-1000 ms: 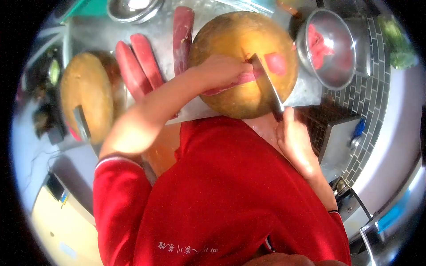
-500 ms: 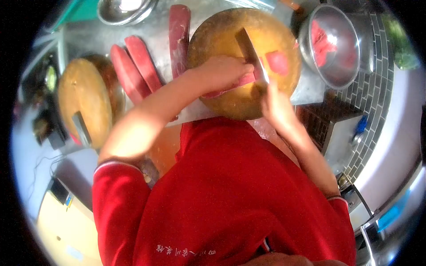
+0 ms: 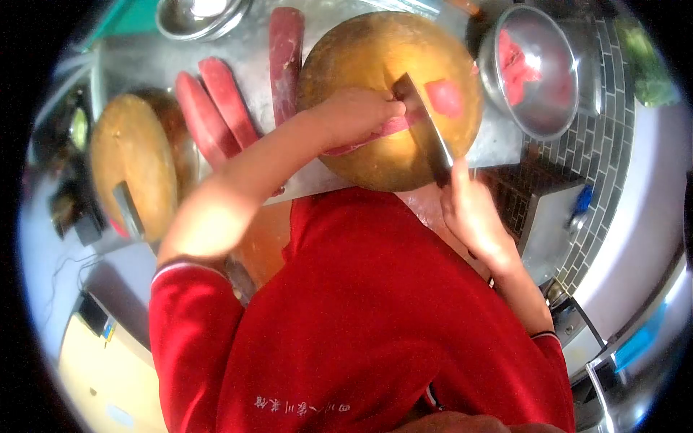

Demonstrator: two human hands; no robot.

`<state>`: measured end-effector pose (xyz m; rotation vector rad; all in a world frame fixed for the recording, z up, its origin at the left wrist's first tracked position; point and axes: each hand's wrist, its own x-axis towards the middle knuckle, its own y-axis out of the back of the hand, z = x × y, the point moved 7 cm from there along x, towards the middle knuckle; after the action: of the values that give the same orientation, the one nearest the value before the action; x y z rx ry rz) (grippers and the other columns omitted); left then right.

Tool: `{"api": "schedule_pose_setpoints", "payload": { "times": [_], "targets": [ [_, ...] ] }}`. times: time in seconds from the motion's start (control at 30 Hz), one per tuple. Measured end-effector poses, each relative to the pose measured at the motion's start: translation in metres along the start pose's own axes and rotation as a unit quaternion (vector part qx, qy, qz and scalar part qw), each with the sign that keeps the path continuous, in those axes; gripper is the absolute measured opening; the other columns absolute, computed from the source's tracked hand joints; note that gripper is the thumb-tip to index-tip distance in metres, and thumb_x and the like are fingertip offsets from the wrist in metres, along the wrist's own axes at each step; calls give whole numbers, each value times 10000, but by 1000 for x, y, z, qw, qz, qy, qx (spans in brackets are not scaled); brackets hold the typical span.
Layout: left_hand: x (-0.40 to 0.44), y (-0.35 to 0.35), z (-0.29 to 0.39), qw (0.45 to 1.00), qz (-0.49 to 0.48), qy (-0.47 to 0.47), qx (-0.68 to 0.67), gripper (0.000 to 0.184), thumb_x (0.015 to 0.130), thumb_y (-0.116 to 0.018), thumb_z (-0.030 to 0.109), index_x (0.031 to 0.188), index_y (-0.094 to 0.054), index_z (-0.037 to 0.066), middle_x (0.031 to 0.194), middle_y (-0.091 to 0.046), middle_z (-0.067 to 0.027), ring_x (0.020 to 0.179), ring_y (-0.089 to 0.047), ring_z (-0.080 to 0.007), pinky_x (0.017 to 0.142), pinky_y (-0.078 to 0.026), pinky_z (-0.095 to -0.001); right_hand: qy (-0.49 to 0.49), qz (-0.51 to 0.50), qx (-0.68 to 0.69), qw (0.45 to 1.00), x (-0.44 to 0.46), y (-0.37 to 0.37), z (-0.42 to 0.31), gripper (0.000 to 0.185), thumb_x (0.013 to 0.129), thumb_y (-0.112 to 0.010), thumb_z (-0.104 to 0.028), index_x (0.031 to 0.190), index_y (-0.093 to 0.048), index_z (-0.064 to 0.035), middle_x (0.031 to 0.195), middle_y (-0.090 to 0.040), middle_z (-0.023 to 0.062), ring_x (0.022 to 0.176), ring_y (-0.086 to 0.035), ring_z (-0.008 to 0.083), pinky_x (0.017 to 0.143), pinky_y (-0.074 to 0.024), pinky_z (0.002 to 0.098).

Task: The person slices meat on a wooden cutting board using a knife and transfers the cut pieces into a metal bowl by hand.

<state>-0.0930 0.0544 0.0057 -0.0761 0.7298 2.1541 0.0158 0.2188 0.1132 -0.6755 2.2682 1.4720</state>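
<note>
Head view: A person in a red shirt [image 3: 346,310] cuts meat at a steel counter [image 3: 499,141]. At left, a second chopping block [image 3: 130,144] bears what looks like another knife [image 3: 128,208] by its near edge. Next along, two long pieces of meat [image 3: 206,119] lie side by side, with a darker length of meat [image 3: 286,54] just left of the main chopping block [image 3: 343,54]. There the left hand [image 3: 361,115] is nearly closed, curled down on a meat strip [image 3: 398,126] and holding it on the near half of the block, fingertips tucked from sight. The knife [image 3: 427,126] slants across the right part of the strip. The right hand [image 3: 473,209], farther in over the block half a second ago, is now drawn back beyond the near right rim, wrapped closed around the handle; the shift suggests one pull of a slicing stroke, with the strip only partly cut. A flat pink piece [image 3: 444,98] lies right of the blade, apart from it. At right, a metal bowl [image 3: 538,130] holds cut meat [image 3: 514,72].
</note>
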Motion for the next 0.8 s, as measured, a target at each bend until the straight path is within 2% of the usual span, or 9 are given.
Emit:
{"api": "schedule_pose_setpoints", "payload": {
  "times": [0.1, 0.13, 0.2, 0.3, 0.4, 0.47, 0.57, 0.7, 0.8],
  "targets": [
    [-4, -2, 14, 982, 1, -123, 141, 179, 923, -612, 204, 1076, -597, 113, 985, -661, -223, 947, -677, -447, 803, -522, -533, 54, 59, 31, 996, 63, -27, 0, 366, 869, -565, 17, 1169, -358, 47, 735, -624, 310, 734, -649, 518, 653, -507, 601],
    [-2, -7, 8, 989, -20, -94, 111, 175, 930, -606, 206, 1080, -600, 115, 988, -661, -223, 950, -677, -448, 802, -523, -532, 66, 86, 45, 993, 82, -34, 1, 378, 864, -567, 21, 1178, -359, 43, 736, -624, 310, 733, -650, 516, 655, -510, 596],
    [3, -10, -2, 996, -51, -33, 59, 169, 945, -593, 209, 1086, -608, 117, 996, -662, -223, 957, -676, -449, 801, -524, -529, 61, 68, 48, 995, 94, -37, 7, 396, 856, -571, 26, 1189, -357, 35, 738, -628, 303, 735, -653, 514, 654, -516, 589],
    [-5, -5, 15, 984, -7, -125, 125, 170, 952, -586, 212, 1093, -610, 119, 1004, -665, -219, 943, -674, -448, 797, -526, -525, 47, 39, 28, 998, 70, -21, 0, 397, 873, -563, 30, 1211, -354, 38, 747, -621, 312, 746, -640, 529, 647, -496, 587],
    [-1, -5, 3, 992, 2, -73, 107, 168, 960, -573, 210, 1098, -612, 124, 1026, -666, -216, 945, -672, -448, 815, -525, -524, 20, -3, 18, 1000, 23, -8, 2, 397, 870, -566, 34, 1207, -357, 42, 747, -614, 319, 769, -638, 536, 653, -480, 599],
    [2, -5, 6, 990, -25, -58, 123, 169, 959, -570, 211, 1095, -616, 122, 1045, -663, -220, 967, -673, -444, 828, -523, -521, -11, -30, 29, 999, -4, -2, 5, 404, 865, -571, 33, 1208, -357, 43, 764, -614, 329, 769, -636, 538, 659, -478, 605],
    [-3, 1, 13, 992, -19, -70, 107, 170, 943, -573, 204, 1082, -620, 118, 1063, -661, -218, 984, -673, -439, 835, -523, -518, 7, -12, -17, 1000, -14, -1, 11, 346, 848, -542, 46, 1137, -351, 47, 717, -630, 279, 674, -636, 506, 606, -491, 591],
    [-6, 0, 15, 982, 32, -149, 108, 158, 920, -579, 195, 1047, -622, 112, 1046, -657, -212, 958, -667, -435, 818, -524, -514, 67, 38, 34, 996, 60, -25, 3, 416, 847, -551, 49, 1207, -341, 57, 747, -627, 289, 696, -636, 501, 620, -491, 577],
    [-5, 1, 18, 981, -25, -99, 163, 162, 929, -577, 216, 1048, -621, 115, 1030, -655, -201, 944, -667, -432, 813, -523, -515, 80, 56, 55, 994, 87, -28, 4, 477, 850, -553, 54, 1270, -326, 50, 761, -618, 289, 718, -627, 502, 620, -481, 558]
  ]
}}
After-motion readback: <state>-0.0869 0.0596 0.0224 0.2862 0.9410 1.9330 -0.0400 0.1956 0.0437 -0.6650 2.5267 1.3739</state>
